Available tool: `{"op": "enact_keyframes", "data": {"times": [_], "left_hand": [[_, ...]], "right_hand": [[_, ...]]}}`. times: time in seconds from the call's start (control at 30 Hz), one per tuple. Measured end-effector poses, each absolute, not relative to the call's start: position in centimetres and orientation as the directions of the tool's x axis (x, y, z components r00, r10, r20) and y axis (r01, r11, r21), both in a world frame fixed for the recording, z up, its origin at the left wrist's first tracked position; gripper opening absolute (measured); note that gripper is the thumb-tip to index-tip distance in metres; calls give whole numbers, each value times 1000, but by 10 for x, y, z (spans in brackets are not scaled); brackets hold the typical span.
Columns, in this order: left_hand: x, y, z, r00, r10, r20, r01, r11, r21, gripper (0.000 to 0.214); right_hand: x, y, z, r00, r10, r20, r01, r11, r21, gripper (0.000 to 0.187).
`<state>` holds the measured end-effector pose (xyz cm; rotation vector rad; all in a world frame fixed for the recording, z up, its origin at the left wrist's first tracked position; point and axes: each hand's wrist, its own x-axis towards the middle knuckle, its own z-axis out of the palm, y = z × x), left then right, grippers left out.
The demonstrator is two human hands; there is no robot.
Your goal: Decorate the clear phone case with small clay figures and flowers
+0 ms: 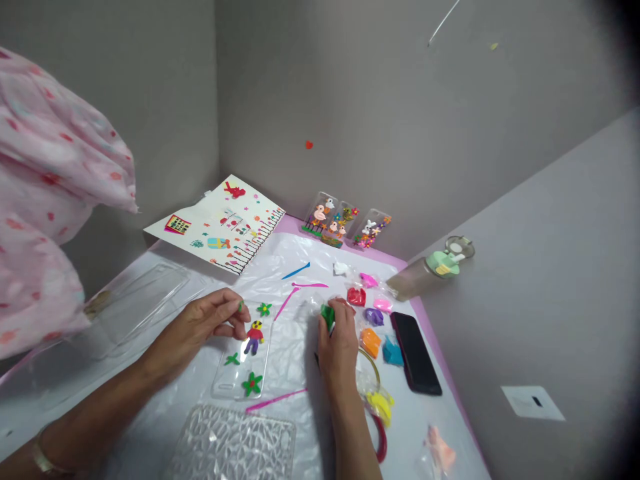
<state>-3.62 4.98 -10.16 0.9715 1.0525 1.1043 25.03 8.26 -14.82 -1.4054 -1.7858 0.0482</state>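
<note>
"Standing here, I take the clear plastic phone case (237, 375) as the dial's centre, with twelve away from the person. What are the fingers doing?"

"The left hand (217, 319) comes in at eleven, thumb and forefinger pinched together on a tiny green speck (240, 307) of what looks like clay. At three, well apart from the case, the right hand (339, 343) has its fingers closed over a soft green lump in clear wrapping (327, 315)."

"Anything that could go wrong?"

"I'd watch the left knuckles. They hang just beside the little figure with a red top and purple trousers (254, 338), so a low drag could smear it. The green flower with a yellow centre (264, 309), at one, is nearly as exposed. A loosened pinch could also drop that speck, or leave it stuck to the skin."

"Could the case slide?"

"Perhaps, if bumped: the wrinkled white plastic sheet (287, 360) underneath looks slick. I can't tell whether the left fingers touch the case."

"And where do things lie relative to the fingertips?"

"The speck sits right between left thumb and forefinger; its height over the case I can't judge. The lump lies under the right fingertips. The small green piece (231, 359) at eight and the green flower with a red centre (252, 384) near half past five are apart from both hands."
</note>
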Motion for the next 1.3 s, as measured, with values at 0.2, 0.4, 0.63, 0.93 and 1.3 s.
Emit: {"op": "enact_keyframes", "data": {"times": [0.2, 0.4, 0.63, 0.93, 1.3], "left_hand": [[-34, 50, -102, 118, 972, -204, -243, 227, 943, 36], [-34, 51, -100, 67, 976, -208, -290, 218, 932, 24], [-35, 54, -103, 49, 974, -220, -312, 224, 923, 17], [-34, 56, -106, -56, 973, -222, -356, 188, 915, 44], [-37, 56, -101, -93, 963, -254, -367, 204, 907, 50]], "right_hand": [[239, 76, -146, -67, 816, 574, 784, 399, -476, 28], [216, 63, -139, -148, 810, 567, 735, 474, -485, 25], [207, 58, -136, -172, 804, 570, 706, 504, -497, 23], [204, 55, -131, -172, 800, 574, 698, 511, -502, 24], [205, 54, -129, -197, 798, 569, 689, 526, -500, 25]]}}
